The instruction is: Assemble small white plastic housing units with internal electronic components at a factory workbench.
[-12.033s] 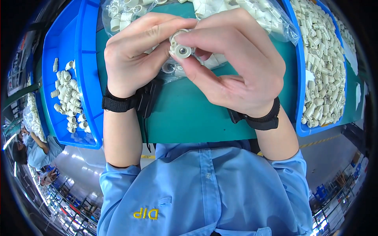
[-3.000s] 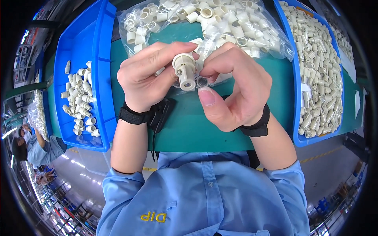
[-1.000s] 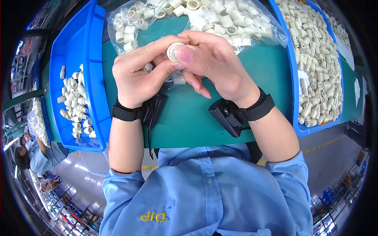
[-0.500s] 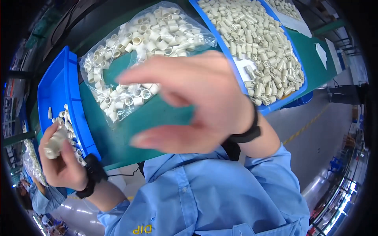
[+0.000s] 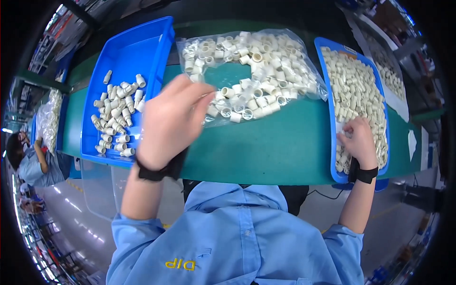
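My left hand is over the near left edge of a clear plastic bag, blurred by motion. Its fingers are bent toward the thumb, and whether anything lies between them is hidden. Spread on the bag are many short white plastic sleeves. My right hand reaches into the blue tray on the right, filled with small cream-coloured cylindrical parts. Thumb and fingers curl together in a pinch among these parts; what they grip is too small to make out.
A deeper blue tray on the left holds a loose heap of white fitted pieces. The green table runs under everything. More parts lie on a sheet at far right. A co-worker sits at far left.
My left hand has left the left tray for the bag, and the white piece it held no longer shows. My right hand has moved from over the bag into the right tray. The view has turned.
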`<act>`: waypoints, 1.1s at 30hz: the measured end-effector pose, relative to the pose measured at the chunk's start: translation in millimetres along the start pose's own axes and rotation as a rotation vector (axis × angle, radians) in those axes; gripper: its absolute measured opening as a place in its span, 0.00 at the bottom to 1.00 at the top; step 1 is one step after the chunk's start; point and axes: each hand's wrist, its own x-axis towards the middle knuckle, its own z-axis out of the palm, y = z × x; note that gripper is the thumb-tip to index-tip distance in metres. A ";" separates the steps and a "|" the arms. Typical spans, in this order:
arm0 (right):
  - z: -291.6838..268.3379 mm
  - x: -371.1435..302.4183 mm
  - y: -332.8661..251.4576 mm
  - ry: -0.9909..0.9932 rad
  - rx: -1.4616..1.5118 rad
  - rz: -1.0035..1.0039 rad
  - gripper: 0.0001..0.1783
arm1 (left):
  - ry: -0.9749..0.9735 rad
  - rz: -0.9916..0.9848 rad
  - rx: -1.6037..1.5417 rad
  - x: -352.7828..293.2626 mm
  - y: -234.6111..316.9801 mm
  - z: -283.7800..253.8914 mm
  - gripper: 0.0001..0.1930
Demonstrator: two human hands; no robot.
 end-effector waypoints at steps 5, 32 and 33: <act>-6.1 9.4 -3.6 0.054 -0.072 -0.120 0.10 | -0.306 -0.077 0.053 18.7 -50.5 69.6 0.08; 82.6 99.7 -185.3 0.125 1.691 -0.197 0.13 | 0.128 -0.124 -0.665 22.8 -31.7 97.0 0.16; 82.3 98.2 -186.2 0.122 1.695 -0.183 0.13 | 0.155 -0.119 -0.660 23.2 -29.8 97.3 0.16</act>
